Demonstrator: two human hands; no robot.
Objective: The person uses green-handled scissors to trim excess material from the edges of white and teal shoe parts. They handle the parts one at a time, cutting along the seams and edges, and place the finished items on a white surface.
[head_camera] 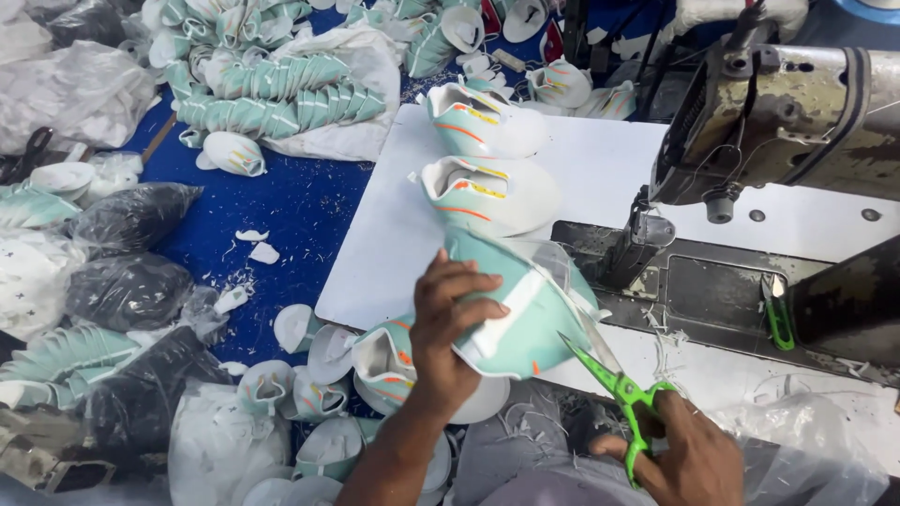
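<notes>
Cluttered blue table (300, 211), sewing machine (778, 122)

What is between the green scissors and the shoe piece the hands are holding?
Nothing visible. The left hand grips the teal shoe piece, and the green scissors in the right hand already have their blade tips at its lower edge.

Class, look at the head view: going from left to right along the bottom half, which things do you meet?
Black plastic bags → left hand → mint-green shoe upper → green scissors → right hand → sewing machine.
</notes>
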